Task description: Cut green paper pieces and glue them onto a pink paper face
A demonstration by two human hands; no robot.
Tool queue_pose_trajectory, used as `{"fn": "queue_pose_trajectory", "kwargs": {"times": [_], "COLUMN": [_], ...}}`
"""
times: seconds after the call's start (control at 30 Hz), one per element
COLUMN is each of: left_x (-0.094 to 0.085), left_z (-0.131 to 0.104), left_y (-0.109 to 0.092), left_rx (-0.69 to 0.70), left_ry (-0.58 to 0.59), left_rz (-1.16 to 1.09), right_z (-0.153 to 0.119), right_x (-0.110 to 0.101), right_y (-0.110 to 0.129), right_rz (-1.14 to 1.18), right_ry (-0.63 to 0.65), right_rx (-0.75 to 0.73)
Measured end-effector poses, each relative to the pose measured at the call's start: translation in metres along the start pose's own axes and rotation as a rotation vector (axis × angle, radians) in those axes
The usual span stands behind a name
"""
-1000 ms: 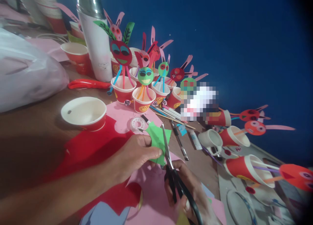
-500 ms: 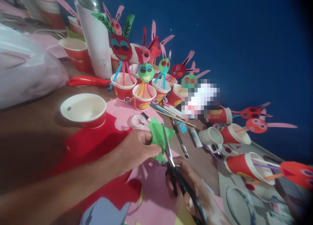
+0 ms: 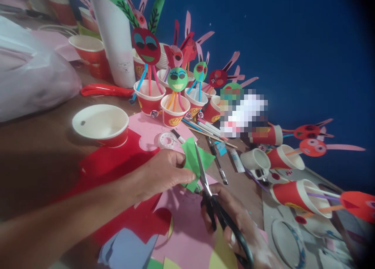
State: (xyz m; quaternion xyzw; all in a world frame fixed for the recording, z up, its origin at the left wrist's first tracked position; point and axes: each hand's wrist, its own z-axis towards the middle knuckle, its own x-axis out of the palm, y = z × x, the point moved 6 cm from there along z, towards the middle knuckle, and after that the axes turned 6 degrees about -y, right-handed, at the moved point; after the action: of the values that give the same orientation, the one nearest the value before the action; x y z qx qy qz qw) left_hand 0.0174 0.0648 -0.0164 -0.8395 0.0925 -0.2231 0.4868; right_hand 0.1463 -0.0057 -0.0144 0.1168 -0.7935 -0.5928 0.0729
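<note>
My left hand pinches a small piece of green paper between thumb and fingers, over the pink sheets on the table. My right hand is wrapped round the black handles of a pair of scissors. The blades point up and away, lying against the green paper. How far they have cut into it I cannot tell. Red paper and pink paper spread beneath my hands. A white tape roll lies just beyond my left hand.
Red paper cups with paper faces on coloured stems stand along the blue wall. Beyond my right hand are pens, a glue stick and a white mug. An upright paper cup, white bottle and plastic bag are leftward.
The view has shifted slightly, so the cups sit a little higher in the picture. Both hands keep their grip, with the scissors still at the green paper.
</note>
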Motion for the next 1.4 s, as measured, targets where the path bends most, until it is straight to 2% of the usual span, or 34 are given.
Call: {"fn": "queue_pose_trajectory", "kwargs": {"times": [0.17,0.4,0.6,0.9,1.4], "left_x": [0.001,0.001,0.000,-0.002,-0.003], "left_z": [-0.002,0.000,0.002,0.002,0.006], "left_y": [-0.003,-0.002,0.001,0.003,0.005], "left_rx": [0.014,0.003,-0.023,-0.040,-0.070], "left_ry": [0.027,0.059,0.052,0.040,0.073], "left_rz": [-0.009,-0.029,-0.022,0.010,-0.020], "right_z": [0.001,0.000,0.002,-0.001,-0.003], "right_x": [0.001,-0.001,0.001,-0.002,-0.014], "right_y": [-0.001,0.001,-0.002,-0.002,-0.003], "right_rz": [0.006,-0.047,-0.012,0.031,-0.091], "right_ry": [-0.017,0.023,0.057,0.028,0.033], "right_rx": [-0.006,0.018,-0.018,0.070,0.174]}}
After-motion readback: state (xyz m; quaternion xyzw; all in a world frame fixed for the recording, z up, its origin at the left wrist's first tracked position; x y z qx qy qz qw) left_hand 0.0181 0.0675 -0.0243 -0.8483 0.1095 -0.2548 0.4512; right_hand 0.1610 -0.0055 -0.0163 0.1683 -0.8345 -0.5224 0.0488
